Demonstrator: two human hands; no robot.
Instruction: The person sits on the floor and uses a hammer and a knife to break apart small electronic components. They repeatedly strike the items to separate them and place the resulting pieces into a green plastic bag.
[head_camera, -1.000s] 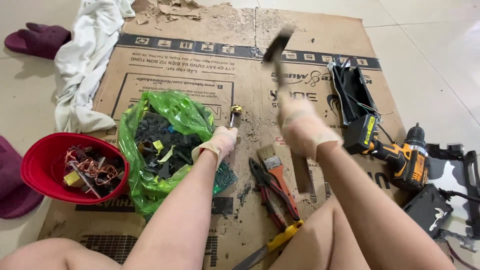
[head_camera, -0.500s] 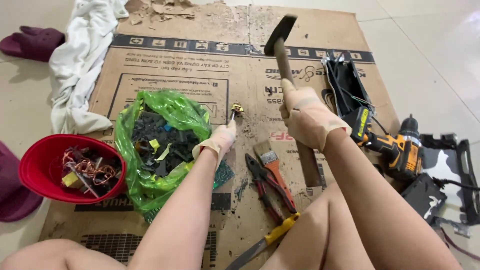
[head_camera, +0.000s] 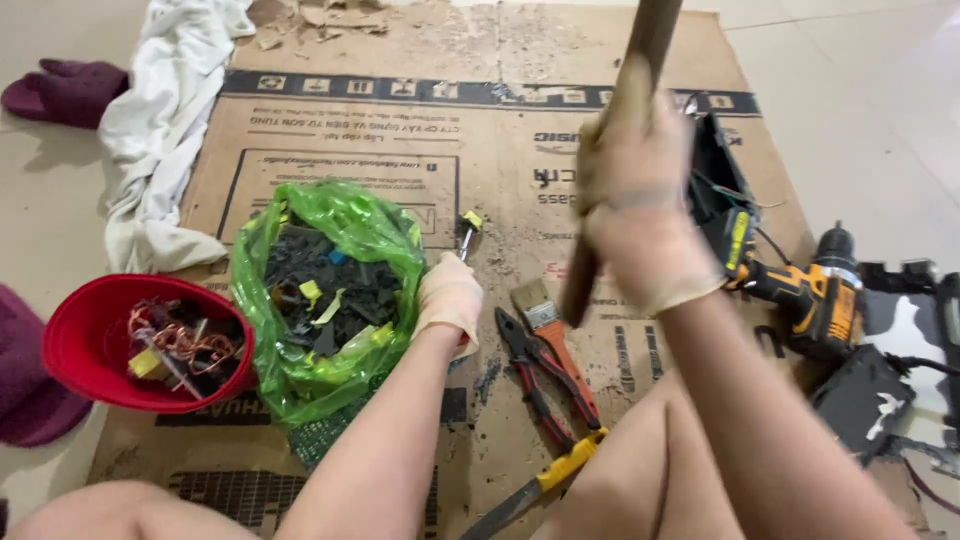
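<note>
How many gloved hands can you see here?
2: the left hand steadies a small part on the cardboard; the right hand grips a raised wooden handle.

This looks like a home floor turned into a makeshift workshop: pale floor tiles (head_camera: 870, 120) carry a flattened cardboard sheet (head_camera: 400, 130) as a work mat, with slippers (head_camera: 60, 90) and a white cloth (head_camera: 160, 130) lying at its edge. Hand tools are scattered over the cardboard, among them pliers (head_camera: 545, 375), a paintbrush (head_camera: 545, 320) and a cordless drill (head_camera: 810, 295). A red bowl (head_camera: 80, 320) of copper wire scraps and a green bag (head_camera: 350, 230) of dark plastic bits point to taking old electronics apart on the floor.
</note>
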